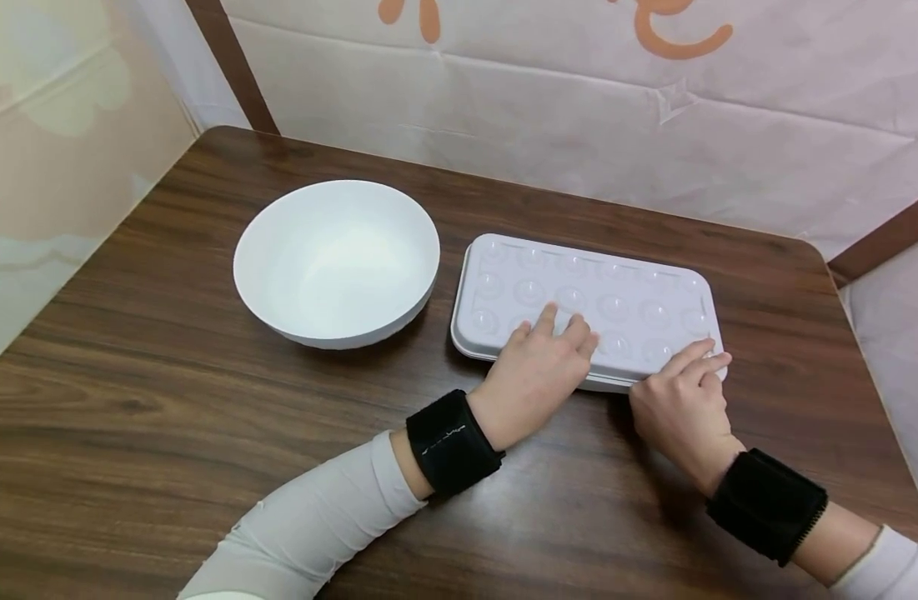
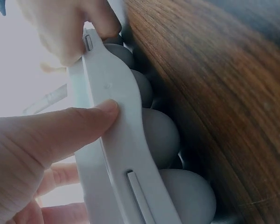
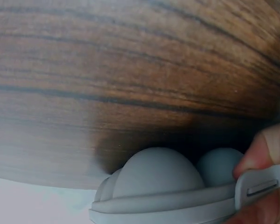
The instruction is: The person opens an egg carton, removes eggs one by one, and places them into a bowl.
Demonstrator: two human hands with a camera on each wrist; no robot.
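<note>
A closed white egg carton (image 1: 616, 292) lies on the brown table (image 1: 128, 375), its domed lid up. My left hand (image 1: 559, 337) rests on the lid near the front edge with fingers laid straight. In the left wrist view its thumb (image 2: 65, 128) presses against the carton's front rim (image 2: 121, 154). My right hand (image 1: 699, 364) is at the carton's front right corner, fingers on top. In the right wrist view its thumb (image 3: 263, 149) pinches the rim by a latch slot, under the egg cups (image 3: 156, 179).
A large, empty white bowl (image 1: 337, 262) stands left of the carton, a short gap between them. A pale cloth backdrop hangs behind the table's far edge. Bare wood stretches along the front and left of the table.
</note>
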